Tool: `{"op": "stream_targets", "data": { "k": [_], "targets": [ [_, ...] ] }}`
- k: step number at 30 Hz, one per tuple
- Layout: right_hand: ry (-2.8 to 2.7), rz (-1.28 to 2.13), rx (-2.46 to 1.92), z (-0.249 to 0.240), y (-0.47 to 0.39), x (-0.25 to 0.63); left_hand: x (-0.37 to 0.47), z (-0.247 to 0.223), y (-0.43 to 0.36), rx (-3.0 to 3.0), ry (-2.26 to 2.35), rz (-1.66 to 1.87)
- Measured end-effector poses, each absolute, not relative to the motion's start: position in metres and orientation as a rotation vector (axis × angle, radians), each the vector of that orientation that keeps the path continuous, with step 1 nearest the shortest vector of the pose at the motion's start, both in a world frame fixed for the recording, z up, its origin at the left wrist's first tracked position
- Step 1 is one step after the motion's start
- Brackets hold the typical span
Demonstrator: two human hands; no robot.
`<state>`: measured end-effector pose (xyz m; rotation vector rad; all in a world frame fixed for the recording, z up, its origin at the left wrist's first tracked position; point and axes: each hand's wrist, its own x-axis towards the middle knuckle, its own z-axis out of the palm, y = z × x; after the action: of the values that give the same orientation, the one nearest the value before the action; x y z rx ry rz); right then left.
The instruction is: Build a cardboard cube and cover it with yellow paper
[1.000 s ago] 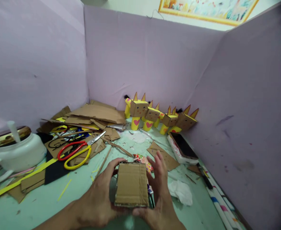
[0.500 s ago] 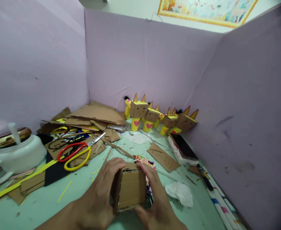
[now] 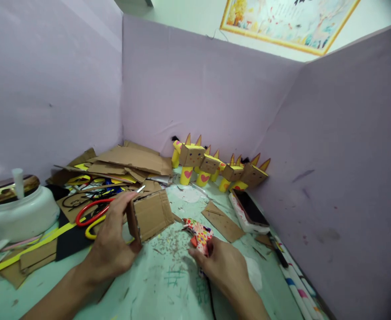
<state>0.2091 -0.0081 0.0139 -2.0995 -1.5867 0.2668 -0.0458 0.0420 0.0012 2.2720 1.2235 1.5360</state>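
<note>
My left hand [image 3: 117,242] grips a small cardboard box [image 3: 153,214] by its left side, fingers behind and thumb at the lower edge. The box is tilted, held just above the table. To the right, my right hand [image 3: 224,266] is closed around a floral-patterned hot glue gun [image 3: 200,235] with an orange trigger. Its nozzle points to the upper left, and a black cord [image 3: 211,298] runs down from it. Behind my left hand lie scissors [image 3: 93,213] with red and yellow handles, partly covered by the hand.
Cardboard scraps [image 3: 132,160] are piled at the back left, near a white mug [image 3: 25,218]. Several yellow-and-cardboard horned figures [image 3: 191,156] stand along the back wall. A phone [image 3: 250,208], a cardboard piece [image 3: 222,222], a crumpled tissue [image 3: 253,273] and markers [image 3: 297,284] lie on the right.
My right hand has let go of the box and taken hold of the hot glue gun. My left hand has moved the box left and tilted it.
</note>
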Motion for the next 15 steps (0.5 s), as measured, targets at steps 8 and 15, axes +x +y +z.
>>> {"op": "stream_targets", "data": {
  "k": [8, 15],
  "targets": [
    [-1.000, 1.246, -1.673, 0.013, -0.003, 0.203, -0.040, 0.005, 0.037, 2.447, 1.186, 1.559],
    [-0.844, 0.915, -1.180, -0.002, 0.001, 0.204, -0.041, 0.003, 0.040, 2.352, 1.236, 1.560]
  ]
}}
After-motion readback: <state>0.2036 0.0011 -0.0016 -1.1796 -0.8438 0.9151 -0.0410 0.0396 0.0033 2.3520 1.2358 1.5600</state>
